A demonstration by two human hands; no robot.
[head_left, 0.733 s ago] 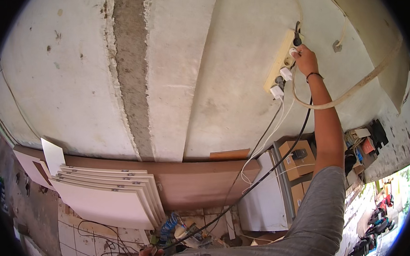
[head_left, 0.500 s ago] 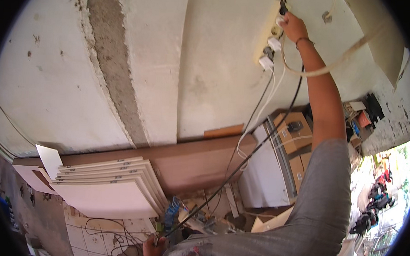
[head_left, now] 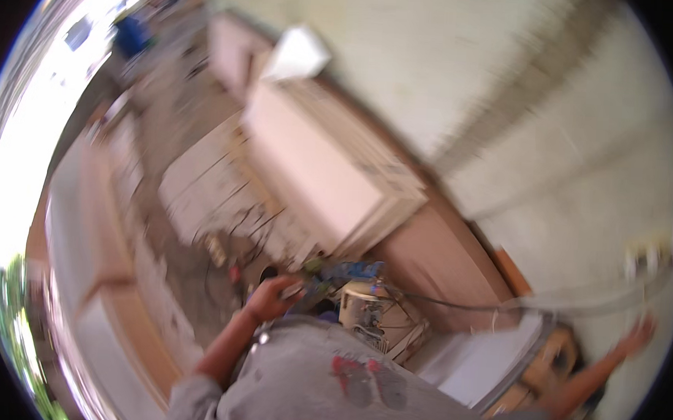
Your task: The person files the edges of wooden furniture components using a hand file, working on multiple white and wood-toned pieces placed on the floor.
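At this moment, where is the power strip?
In the head view, the blurred power strip is on the wall near the right edge, above the right hand.

A grey short-sleeved shirt [head_left: 289, 386] bears a blurred red and darker grey print [head_left: 358, 384] across its front.

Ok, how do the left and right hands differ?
The left hand is near the shirt; the right hand is stretched out sideways, apart from the power strip. The left hand curls around a small object; the right hand looks blurrier, its grip unclear. Both are bare.
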